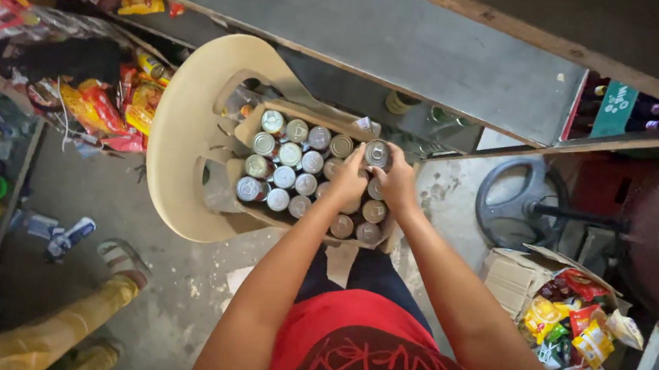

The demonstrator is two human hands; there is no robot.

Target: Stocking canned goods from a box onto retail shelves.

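Two bare hands meet over an open cardboard box (271,122) packed with rows of metal cans (292,166), the box resting on the seat of a beige plastic chair (180,128). The right hand (397,181) has its fingers closed around a single can (377,153), held at the far right corner of the box, just above the others. The left hand (349,180) lies beside it with fingers curled down onto the can tops; whether it grips one cannot be told. Another person's sandalled foot (124,260) stands on the concrete floor (170,307) to the left, and a second carton of bright snack packets (576,325) sits well apart on the right
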